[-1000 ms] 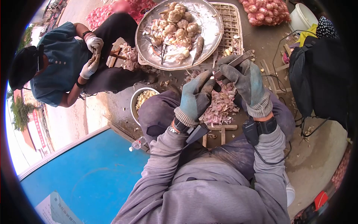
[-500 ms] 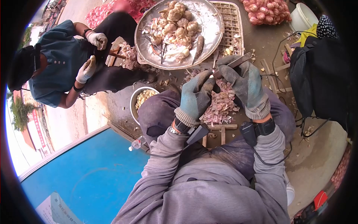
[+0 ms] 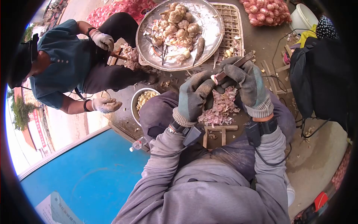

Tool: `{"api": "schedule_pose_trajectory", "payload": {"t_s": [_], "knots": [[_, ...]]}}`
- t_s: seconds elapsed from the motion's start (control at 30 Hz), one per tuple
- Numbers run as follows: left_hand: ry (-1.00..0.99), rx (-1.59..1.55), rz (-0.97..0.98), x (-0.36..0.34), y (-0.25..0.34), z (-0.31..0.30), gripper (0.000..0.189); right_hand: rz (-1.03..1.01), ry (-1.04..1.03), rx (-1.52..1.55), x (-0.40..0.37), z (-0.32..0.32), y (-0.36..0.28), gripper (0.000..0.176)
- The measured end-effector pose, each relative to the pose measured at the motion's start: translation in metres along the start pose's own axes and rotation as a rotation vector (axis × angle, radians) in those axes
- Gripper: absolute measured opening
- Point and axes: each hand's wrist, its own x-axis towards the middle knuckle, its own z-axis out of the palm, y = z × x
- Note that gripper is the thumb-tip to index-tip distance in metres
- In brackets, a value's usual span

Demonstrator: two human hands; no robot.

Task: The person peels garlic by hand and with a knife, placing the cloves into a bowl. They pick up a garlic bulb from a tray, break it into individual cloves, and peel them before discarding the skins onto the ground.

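While a person in grey sleeves sits over the ground, the head view shows both gloved hands meeting at centre frame. The left hand (image 3: pixel 194 99) is curled closed, its fingertips pinching a clove (image 3: pixel 214 78) that sits just above centre, between the two hands. The right hand (image 3: pixel 248 84) is clamped on a knife (image 3: pixel 238 61), with the handle jutting toward the upper right and the blade end touching the clove. A heap of pinkish peels (image 3: pixel 222 106) lies on the ground directly below the hands.

At top centre a round metal tray (image 3: pixel 210 35) holds garlic bulbs (image 3: pixel 177 22) heaped on its left half. The tray rests partly on a plastic crate (image 3: pixel 234 22). A red net sack (image 3: pixel 266 11) of garlic lies at the upper right, beside a white bucket (image 3: pixel 304 16). A black bag (image 3: pixel 320 74) fills the right edge.

A bowl (image 3: pixel 133 106) of peeled cloves stands left of centre, beside the person's knee. A co-worker (image 3: pixel 63 59) in a dark blue top sits at the upper left. One of the co-worker's white-gloved hands (image 3: pixel 105 105) is stretched out near the bowl with its fingers open. A blue sheet (image 3: pixel 93 175) covers the lower left.
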Motion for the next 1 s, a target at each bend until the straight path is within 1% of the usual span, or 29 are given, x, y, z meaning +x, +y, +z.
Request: {"api": "schedule_pose_trajectory", "payload": {"t_s": [0.13,0.2,0.3,0.43,0.5,0.53,0.6,0.63,0.7,0.73,0.8,0.83,0.87,0.9,0.93,1.0], "knots": [[0.029,0.068,-0.006,0.0,-0.007,-0.004,0.034,0.009,-0.015,-0.012,0.0,0.0,0.001,0.04],[-0.002,-0.012,-0.013,0.001,-0.01,-0.008,0.035,0.024,-0.034,-0.007,0.001,-0.001,0.0,0.038],[-0.024,-0.007,-0.001,0.0,-0.008,-0.004,0.035,0.017,-0.024,0.021,0.0,-0.003,0.0,0.037],[-0.017,0.021,0.004,0.004,-0.015,-0.013,0.034,0.074,-0.07,0.023,-0.001,-0.005,0.0,0.041],[-0.039,-0.036,0.067,0.004,-0.014,-0.013,0.031,0.052,-0.029,0.068,0.001,-0.009,0.005,0.041],[-0.039,-0.034,0.067,0.004,-0.011,-0.012,0.031,0.051,-0.029,0.069,0.0,-0.011,0.005,0.041],[0.058,-0.083,-0.01,0.003,-0.002,-0.009,0.028,0.013,0.079,-0.096,-0.001,-0.014,0.004,0.033],[0.06,-0.084,-0.009,0.003,-0.001,-0.007,0.028,0.013,0.077,-0.097,-0.001,-0.015,0.004,0.033],[0.107,0.103,0.031,0.005,-0.003,-0.001,0.027,-0.051,0.084,-0.019,0.0,-0.017,0.006,0.033],[0.102,0.149,0.046,0.005,-0.004,-0.001,0.026,-0.049,0.083,-0.02,0.0,-0.014,0.004,0.033],[0.104,0.189,0.044,0.005,-0.004,0.0,0.026,-0.073,0.07,-0.176,-0.001,-0.005,0.001,0.03],[0.105,0.229,0.042,0.005,-0.005,0.0,0.026,-0.072,0.071,-0.176,-0.002,-0.002,0.002,0.03],[0.105,0.228,0.042,0.007,-0.009,-0.001,0.026,-0.052,0.053,-0.069,-0.003,0.001,0.003,0.028],[0.097,0.276,0.144,0.009,-0.016,-0.003,0.028,-0.031,0.035,0.036,-0.003,0.002,0.004,0.025],[0.091,0.323,0.247,0.011,-0.02,-0.003,0.03,-0.104,0.027,-0.157,-0.002,0.001,0.007,0.021],[0.109,0.324,0.275,0.013,-0.027,-0.003,0.03,-0.091,0.034,-0.161,-0.003,0.002,0.009,0.02]]}}
